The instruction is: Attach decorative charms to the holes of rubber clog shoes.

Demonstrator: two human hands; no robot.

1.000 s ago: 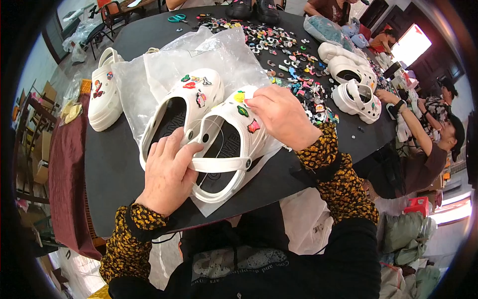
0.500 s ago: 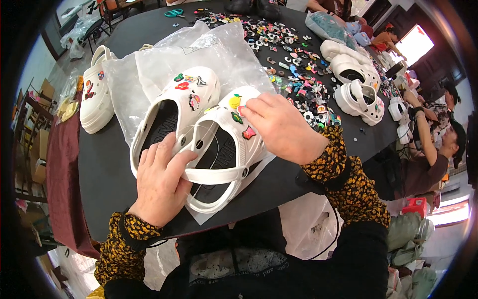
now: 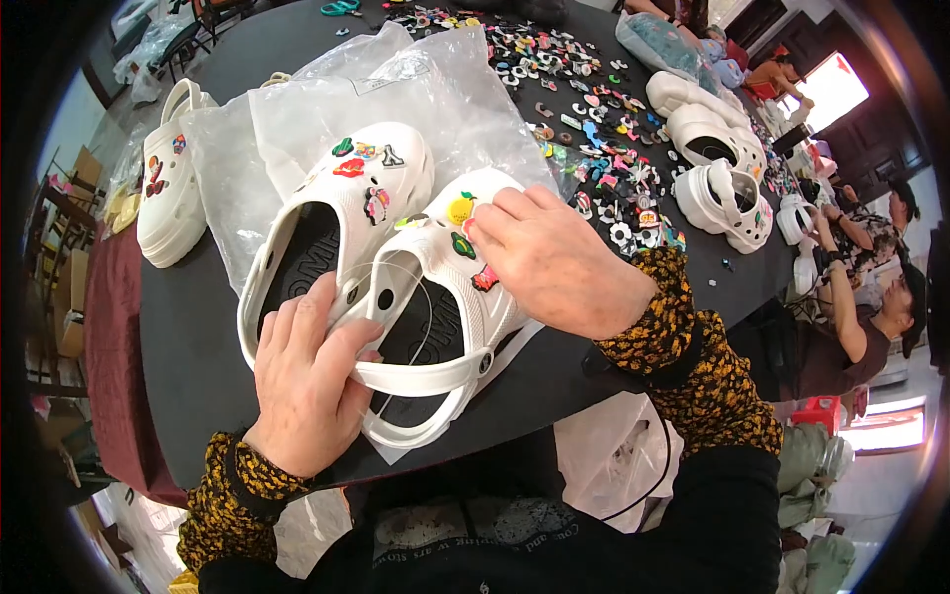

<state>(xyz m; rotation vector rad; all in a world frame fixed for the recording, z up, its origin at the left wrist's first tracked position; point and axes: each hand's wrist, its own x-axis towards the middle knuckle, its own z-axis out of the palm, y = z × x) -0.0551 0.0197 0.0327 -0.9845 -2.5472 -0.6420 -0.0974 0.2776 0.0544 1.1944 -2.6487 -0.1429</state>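
Observation:
Two white clogs lie side by side in front of me, tied by a thin clear loop. The left clog (image 3: 407, 158) carries several colourful charms on its toe. On the right clog (image 3: 445, 272) sit a yellow lemon-like charm (image 3: 461, 208), a green one (image 3: 462, 245) and a red one (image 3: 485, 278). My left hand (image 3: 307, 381) is closed over the inner rims and heel strap of the pair. With bent fingers, my right hand (image 3: 559, 262) pinches a small pinkish-red charm (image 3: 468, 228) at the right clog's toe; the fingers mostly hide it.
A clear plastic bag (image 3: 297, 129) lies under and behind the pair. Another white clog (image 3: 170, 203) stands at the left. Loose charms (image 3: 604, 139) cover the table's far right, near more white clogs (image 3: 727, 198). Scissors (image 3: 340, 8) lie far back; other people sit at right.
The view has shifted slightly, so the clogs appear a little further left. My right fingers stay at the charm on the right clog's toe, and my left hand keeps its grip.

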